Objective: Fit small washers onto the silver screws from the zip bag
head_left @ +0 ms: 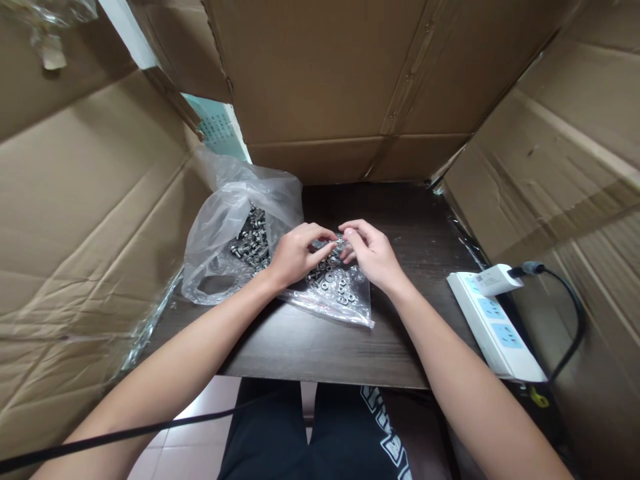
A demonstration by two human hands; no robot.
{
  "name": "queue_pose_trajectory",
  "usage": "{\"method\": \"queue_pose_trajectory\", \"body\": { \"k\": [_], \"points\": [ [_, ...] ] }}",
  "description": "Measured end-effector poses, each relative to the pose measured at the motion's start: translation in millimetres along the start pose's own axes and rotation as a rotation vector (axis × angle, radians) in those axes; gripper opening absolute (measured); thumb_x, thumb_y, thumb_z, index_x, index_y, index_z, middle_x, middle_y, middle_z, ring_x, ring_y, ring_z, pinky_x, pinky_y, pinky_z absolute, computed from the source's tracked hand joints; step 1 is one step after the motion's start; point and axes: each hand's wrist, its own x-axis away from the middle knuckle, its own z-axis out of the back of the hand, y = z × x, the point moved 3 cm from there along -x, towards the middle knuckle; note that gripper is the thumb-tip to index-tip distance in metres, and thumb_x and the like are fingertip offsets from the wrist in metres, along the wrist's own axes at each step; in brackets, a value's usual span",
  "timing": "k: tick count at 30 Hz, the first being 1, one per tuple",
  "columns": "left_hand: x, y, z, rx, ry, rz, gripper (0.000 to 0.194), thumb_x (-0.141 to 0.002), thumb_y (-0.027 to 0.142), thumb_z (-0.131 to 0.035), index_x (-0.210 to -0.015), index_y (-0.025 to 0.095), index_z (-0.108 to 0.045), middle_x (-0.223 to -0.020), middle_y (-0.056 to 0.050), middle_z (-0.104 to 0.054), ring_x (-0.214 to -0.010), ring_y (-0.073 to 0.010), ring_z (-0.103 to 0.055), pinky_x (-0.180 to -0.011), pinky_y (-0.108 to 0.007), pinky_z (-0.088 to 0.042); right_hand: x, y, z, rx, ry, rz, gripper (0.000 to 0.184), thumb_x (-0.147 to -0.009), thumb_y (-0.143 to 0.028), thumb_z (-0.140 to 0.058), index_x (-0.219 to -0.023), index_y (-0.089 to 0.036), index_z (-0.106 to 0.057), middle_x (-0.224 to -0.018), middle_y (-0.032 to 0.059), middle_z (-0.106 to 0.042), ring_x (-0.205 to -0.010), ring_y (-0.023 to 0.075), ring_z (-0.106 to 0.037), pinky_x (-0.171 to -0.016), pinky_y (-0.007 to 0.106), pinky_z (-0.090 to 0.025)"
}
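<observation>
Over a clear zip bag [330, 312], my left hand [299, 252] pinches a small shiny bolt [340, 240] between thumb and fingertips. My right hand [374, 255] closes on the other end of the same piece, its fingers slightly blurred. Whether a nut sits on the bolt is too small to tell. Loose metal nuts [343, 291] lie on the zip bag just below the hands. To the left, an open plastic bag [215, 220] holds a heap of bolts [254, 243], partly covered by its film and my left hand.
Cardboard walls [340, 73] enclose the dark wooden table [310, 353] at the back and both sides. On the right stands a white power strip [495, 333] with a plugged-in adapter [497, 280] and black cable [580, 313]. A black strap [165, 427] crosses below my left arm.
</observation>
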Motion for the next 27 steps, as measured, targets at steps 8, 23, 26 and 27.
{"method": "queue_pose_trajectory", "body": {
  "k": [8, 23, 26, 27],
  "points": [
    [0.1, 1.8, 0.6, 0.000, 0.019, -0.036, 0.009, -0.095, 0.026, -0.067, -0.098, 0.018, -0.071, -0.094, -0.004, -0.075, -0.086, -0.0170, -0.066, -0.079, -0.029, -0.051, 0.4, -0.1, 0.4, 0.001, 0.008, -0.050, 0.031, -0.089, -0.050, -0.065, -0.098, -0.020, -0.065, -0.062, -0.0008, -0.064, -0.052, 0.0150, -0.064, -0.054, 0.030, -0.058],
    [0.7, -0.3, 1.4, -0.014, 0.036, -0.049, 0.007, -0.094, 0.023, -0.068, -0.098, 0.018, -0.072, -0.093, -0.004, -0.076, -0.085, -0.0164, -0.067, -0.076, -0.029, -0.052, 0.2, -4.9, -1.4, -0.131, -0.059, -0.025, 0.039, -0.074, -0.039, -0.081, -0.105, -0.021, -0.065, -0.099, 0.0065, -0.073, -0.089, 0.0218, -0.072, -0.070, 0.034, -0.064],
    [1.2, -0.8, 0.0, -0.011, 0.029, -0.061, 0.008, -0.093, 0.023, -0.069, -0.099, 0.019, -0.073, -0.092, -0.003, -0.077, -0.083, -0.0158, -0.068, -0.076, -0.028, -0.052, -0.5, -3.7, -1.4, -0.116, -0.051, -0.058, 0.032, -0.080, -0.042, -0.076, -0.099, -0.019, -0.065, -0.080, 0.0040, -0.071, -0.072, 0.0190, -0.071, -0.066, 0.034, -0.063],
    [1.3, -1.0, -0.2, -0.006, 0.030, -0.062, 0.009, -0.093, 0.024, -0.070, -0.099, 0.019, -0.074, -0.093, -0.003, -0.077, -0.082, -0.0156, -0.069, -0.077, -0.028, -0.053, -0.7, -2.5, -0.7, -0.097, -0.025, -0.084, 0.030, -0.084, -0.046, -0.071, -0.095, -0.019, -0.065, -0.072, 0.0024, -0.068, -0.063, 0.0173, -0.068, -0.060, 0.033, -0.061]
  ]
}}
